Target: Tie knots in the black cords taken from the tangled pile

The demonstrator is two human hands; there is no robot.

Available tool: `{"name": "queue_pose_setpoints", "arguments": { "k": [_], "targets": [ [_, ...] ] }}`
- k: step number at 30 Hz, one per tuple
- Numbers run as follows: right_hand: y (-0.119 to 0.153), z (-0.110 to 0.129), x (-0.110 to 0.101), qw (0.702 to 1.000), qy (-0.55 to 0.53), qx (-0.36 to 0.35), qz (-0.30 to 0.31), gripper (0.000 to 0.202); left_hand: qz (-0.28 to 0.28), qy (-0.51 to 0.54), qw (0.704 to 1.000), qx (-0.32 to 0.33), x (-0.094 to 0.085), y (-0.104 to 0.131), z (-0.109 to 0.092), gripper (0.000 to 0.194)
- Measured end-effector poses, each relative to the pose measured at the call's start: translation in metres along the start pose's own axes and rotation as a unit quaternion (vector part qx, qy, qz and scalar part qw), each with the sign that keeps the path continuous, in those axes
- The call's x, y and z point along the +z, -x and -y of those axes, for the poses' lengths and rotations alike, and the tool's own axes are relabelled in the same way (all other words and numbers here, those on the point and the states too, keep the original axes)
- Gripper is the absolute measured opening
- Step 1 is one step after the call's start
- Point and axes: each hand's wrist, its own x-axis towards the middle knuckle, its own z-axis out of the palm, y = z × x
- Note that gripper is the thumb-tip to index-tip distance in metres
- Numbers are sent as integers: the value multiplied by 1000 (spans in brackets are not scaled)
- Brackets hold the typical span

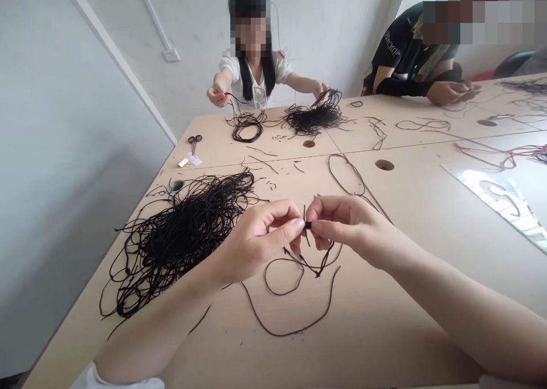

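Observation:
My left hand [273,232] and my right hand [346,221] meet above the table, thumbs and fingertips pinched close together. Between them is a small dark knotted section of a black cord [308,225], with short ends sticking up and down. My fingers partly hide it. Below my hands, a braided part of black cord [327,259] hangs toward the tabletop. Loose thin cord [294,335] curves across the table in front of me. Left of my left hand lies a big tangled pile of black cords [183,229].
Scissors [195,142] lie at the far left beside paper scraps [193,159]. A co-worker opposite handles a bundle of black cords [314,115]; another person sits at the far right. Cable holes [384,165] pierce the wooden table [427,218]. Red cords [508,155] and a shiny sheet [504,198] lie right.

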Motion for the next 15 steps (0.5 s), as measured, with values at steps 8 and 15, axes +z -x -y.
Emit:
{"name": "queue_pose_setpoints", "arguments": {
  "k": [8, 15],
  "targets": [
    [0, -3, -2, 1000, -11, -25, 10, 13, 2, -1, 1000, -3, 1, 1, -2, 20],
    [-2, -6, -2, 999, -19, -32, 15, 16, 11, 1, 1000, 14, -2, 1, -1, 20]
  ]
}}
